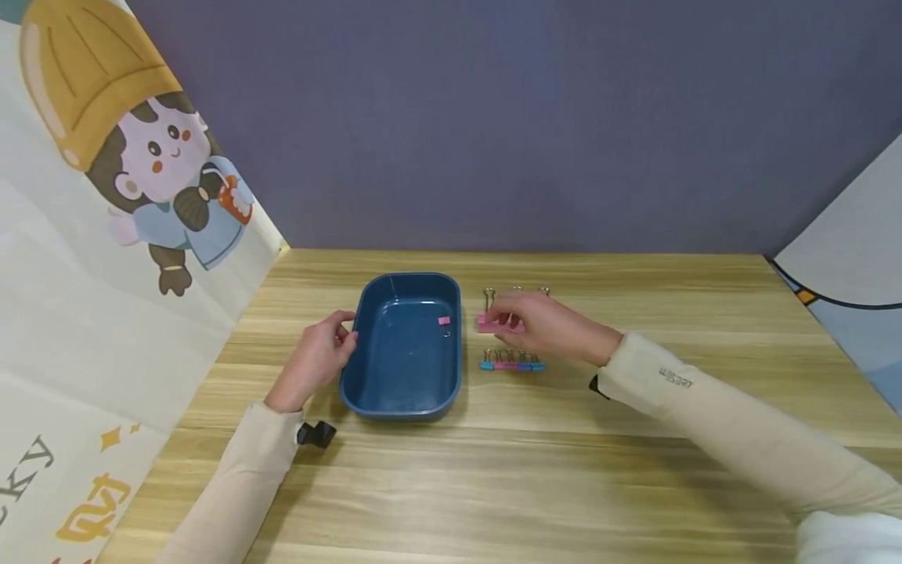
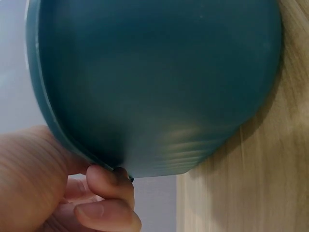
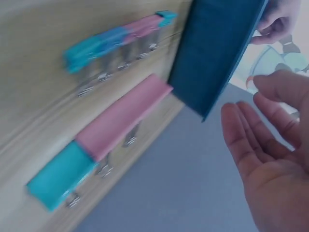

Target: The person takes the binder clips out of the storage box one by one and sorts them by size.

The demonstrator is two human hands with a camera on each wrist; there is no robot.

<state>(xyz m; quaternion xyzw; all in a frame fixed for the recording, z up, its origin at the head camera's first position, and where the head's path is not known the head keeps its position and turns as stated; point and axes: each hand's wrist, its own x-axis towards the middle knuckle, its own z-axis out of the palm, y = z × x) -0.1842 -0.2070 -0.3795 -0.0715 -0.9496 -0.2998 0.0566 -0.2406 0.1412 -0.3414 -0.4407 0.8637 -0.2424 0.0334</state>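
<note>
A dark blue tray (image 1: 366, 392) stands on the wooden table, and a single pink binder clip (image 1: 444, 321) lies inside it by the right wall. My left hand (image 1: 344, 333) holds the tray's left rim; in the left wrist view its fingers (image 2: 104, 193) curl under the rim of the tray (image 2: 159, 82). Right of the tray lie two rows of binder clips. My right hand (image 1: 502, 319) hovers over the far row (image 1: 489, 323), whose clips are pink and teal (image 3: 120, 113). The palm (image 3: 253, 104) is open and holds nothing. The near row (image 1: 512, 363) is blue and pink.
A cartoon banner (image 1: 127, 235) hangs along the table's left side and a purple wall (image 1: 493, 117) closes the back. A small black object (image 1: 317, 433) sits by my left wrist. Bare wood (image 1: 493, 486) stretches in front of the tray.
</note>
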